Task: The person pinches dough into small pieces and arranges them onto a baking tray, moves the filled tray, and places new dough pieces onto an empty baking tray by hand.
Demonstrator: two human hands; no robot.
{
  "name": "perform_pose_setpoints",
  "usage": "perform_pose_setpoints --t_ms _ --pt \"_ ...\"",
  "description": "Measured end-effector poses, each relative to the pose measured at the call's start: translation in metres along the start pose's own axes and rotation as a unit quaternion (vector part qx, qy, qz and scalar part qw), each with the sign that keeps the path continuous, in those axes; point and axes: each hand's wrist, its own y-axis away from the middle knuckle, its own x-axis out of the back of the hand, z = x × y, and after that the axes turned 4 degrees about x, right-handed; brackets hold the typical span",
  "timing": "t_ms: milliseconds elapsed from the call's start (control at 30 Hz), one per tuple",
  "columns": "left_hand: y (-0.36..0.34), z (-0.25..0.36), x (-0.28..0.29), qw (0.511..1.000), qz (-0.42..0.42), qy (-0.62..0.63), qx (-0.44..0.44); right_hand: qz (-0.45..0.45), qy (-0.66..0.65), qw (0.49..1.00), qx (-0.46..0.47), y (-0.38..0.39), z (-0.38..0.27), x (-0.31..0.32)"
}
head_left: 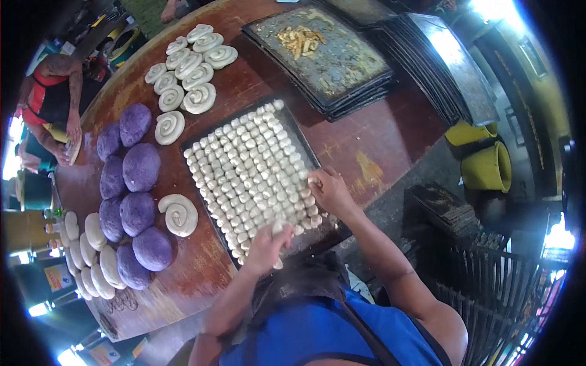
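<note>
A dark baking tray (304, 139) holds close rows of small white dough pieces (247, 168); its near right corner shows bare metal. Over the near edge of the rows, my left hand (264, 250) is closed, with a white dough piece (278, 227) at its fingertips. Another pale piece shows just below that hand. My right hand (332, 192) reaches over the tray's right side, its fingers curled and pinched on a small dough piece at the end of a row. The fingers partly cover this piece.
Left of the tray lie purple dough balls (141, 166), white dough spirals (181, 215) and oblong white dough pieces (111, 267). Stacked trays (342, 67) stand at the far right of the wooden table (390, 137). Yellow buckets (485, 169) are beyond its edge. Another person (58, 91) handles dough far left.
</note>
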Motion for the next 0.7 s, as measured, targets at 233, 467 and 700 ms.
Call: perform_pose_setpoints --t_ms 233,467,700 --pt "-0.032 -0.016 0.030 0.978 0.154 0.142 -0.026 -0.025 0.078 0.995 0.056 0.003 -0.026 0.005" --pt "0.018 -0.016 0.022 0.935 -0.129 -0.204 -0.259 -0.153 -0.029 0.977 0.146 0.093 -0.144 0.025" --pt "0.016 -0.003 -0.001 0.984 -0.123 0.131 0.006 0.066 0.056 0.985 0.150 0.100 -0.136 -0.011"
